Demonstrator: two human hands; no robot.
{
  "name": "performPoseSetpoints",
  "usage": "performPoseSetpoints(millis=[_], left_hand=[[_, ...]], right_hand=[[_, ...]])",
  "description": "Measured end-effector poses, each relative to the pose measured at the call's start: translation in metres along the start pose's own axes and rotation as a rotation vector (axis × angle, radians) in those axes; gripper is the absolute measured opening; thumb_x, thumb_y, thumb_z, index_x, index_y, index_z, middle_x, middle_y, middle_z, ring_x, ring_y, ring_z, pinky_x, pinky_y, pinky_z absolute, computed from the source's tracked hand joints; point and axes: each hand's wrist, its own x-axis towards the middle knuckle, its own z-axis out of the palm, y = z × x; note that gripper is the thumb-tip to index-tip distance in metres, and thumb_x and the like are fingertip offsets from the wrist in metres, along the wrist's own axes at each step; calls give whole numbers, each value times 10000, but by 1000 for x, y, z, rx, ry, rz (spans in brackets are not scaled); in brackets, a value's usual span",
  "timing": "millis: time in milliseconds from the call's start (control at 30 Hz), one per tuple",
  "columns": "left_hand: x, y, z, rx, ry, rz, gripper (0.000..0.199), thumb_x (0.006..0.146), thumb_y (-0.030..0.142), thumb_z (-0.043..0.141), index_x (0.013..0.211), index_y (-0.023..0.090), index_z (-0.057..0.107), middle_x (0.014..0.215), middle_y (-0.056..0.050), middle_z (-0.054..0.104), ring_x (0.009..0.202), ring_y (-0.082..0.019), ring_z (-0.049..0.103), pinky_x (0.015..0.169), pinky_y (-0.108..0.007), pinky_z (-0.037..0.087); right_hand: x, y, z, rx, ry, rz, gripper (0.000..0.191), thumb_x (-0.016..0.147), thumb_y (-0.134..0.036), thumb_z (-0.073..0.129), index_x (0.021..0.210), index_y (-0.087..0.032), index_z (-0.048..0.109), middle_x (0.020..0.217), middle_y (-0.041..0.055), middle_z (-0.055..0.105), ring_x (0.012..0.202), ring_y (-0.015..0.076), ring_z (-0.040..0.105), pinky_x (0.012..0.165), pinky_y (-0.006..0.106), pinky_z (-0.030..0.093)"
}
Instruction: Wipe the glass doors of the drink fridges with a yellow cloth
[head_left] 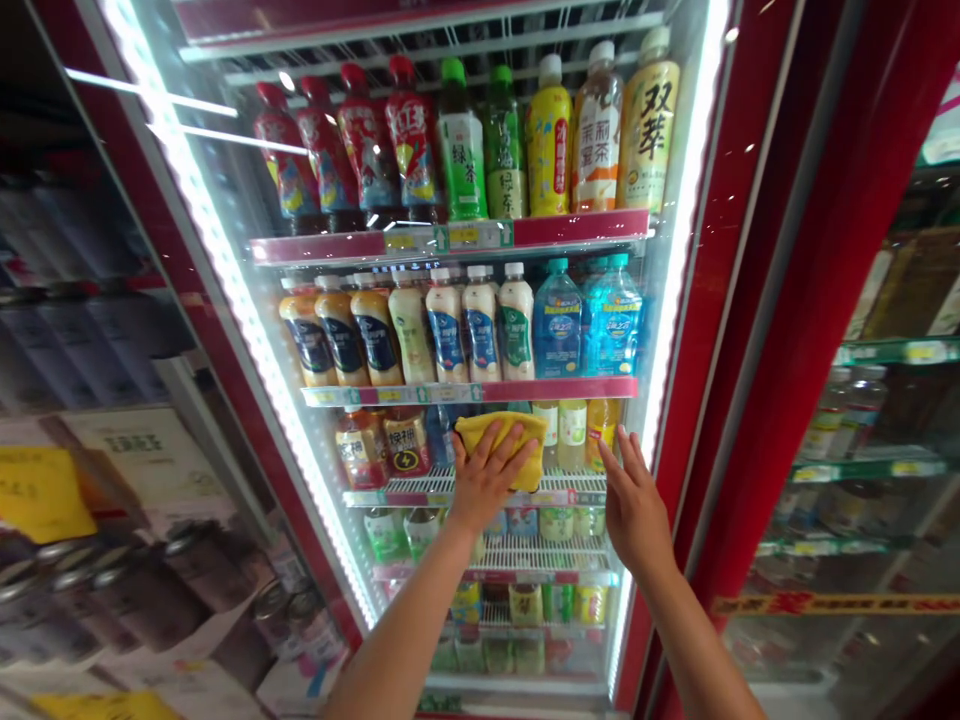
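Observation:
A yellow cloth (pixel 531 455) lies under the spread fingers of my left hand (pixel 484 480), pressed flat in front of the third shelf of a lit drinks fridge. To its right, my right hand (pixel 636 505) is raised near the fridge's right side, fingers apart and nothing in it. Behind and above the hands, rows of bottles stand on the shelves, among them a blue bottle (pixel 559 325) at the right of the second shelf. The cloth hides part of the third shelf's edge and some bottles behind it.
The fridge has a red frame (pixel 709 400) and bright light strips (pixel 679 240) down both sides. At the left are shelves with dark cans (pixel 142 575) and yellow signs (pixel 41 490). Another fridge with bottles (pixel 862 410) stands at the right.

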Motion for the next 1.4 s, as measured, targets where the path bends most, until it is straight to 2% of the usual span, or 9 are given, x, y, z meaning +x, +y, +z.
performPoseSetpoints(millis=[167,400,533,667,800,933,1067,1200,1400], left_hand=[[-38,2,6,-26,-10,23,704,815,436,808,1465,342,555,1645,-4,420,1616,-249,11,1313,-541,-54],[-13,-30,1,-82,81,92,615,908,330,698,1495,366,520,1686,17,330,1616,-279,56,1308,-581,-33],[-57,-43,3,-99,57,-17,620,875,336,740,1467,340,556,1632,-29,440,1610,-289,102,1308,-596,2],[-93,-46,9,-102,102,78,454,906,245,707,1348,333,656,1621,9,456,1608,-236,134,1325,-530,48],[-71,-68,7,-97,155,192,414,936,243,676,1335,354,660,1662,49,370,1611,-222,109,1321,-533,15],[-57,-103,-4,-120,106,77,585,904,331,716,1465,353,554,1638,-12,424,1615,-236,70,1305,-568,-42],[-103,-116,-7,-124,76,-83,627,867,376,748,1464,302,571,1618,-54,456,1616,-261,44,1311,-557,-11],[-142,-106,2,-118,123,6,517,886,273,710,1395,325,637,1628,-4,444,1615,-245,88,1322,-500,11],[-103,-131,-2,-70,148,129,519,928,220,656,1424,363,600,1664,58,365,1610,-228,139,1326,-493,23]], right_hand=[[-8,-19,16,-9,-30,-31,820,962,13,361,1625,-449,218,1708,30,276,1576,283,216,1129,589,493],[-2,-47,31,-9,-13,-61,810,974,0,374,1622,-458,216,1712,16,258,1579,286,199,1156,610,460],[-6,-59,43,-44,-11,-52,805,969,1,383,1621,-446,235,1709,15,264,1573,284,223,1161,592,465],[-9,-76,56,-79,-23,-56,807,944,10,399,1623,-408,273,1699,26,292,1568,277,245,1154,557,490],[-4,-98,66,-78,-18,-61,801,948,-3,402,1623,-412,267,1703,15,278,1570,272,244,1167,556,474],[-9,-116,79,-82,-3,-46,810,958,-9,397,1622,-444,233,1706,6,270,1570,273,245,1152,578,475],[-24,-128,98,-64,2,-31,803,966,-9,387,1626,-436,223,1702,22,285,1571,276,239,1125,570,505],[-31,-135,114,-49,-10,-51,818,956,5,393,1626,-433,226,1701,26,288,1571,281,241,1132,578,499],[-22,-140,123,1,-16,-86,840,945,19,385,1627,-438,206,1699,17,289,1572,285,236,1159,601,461]])
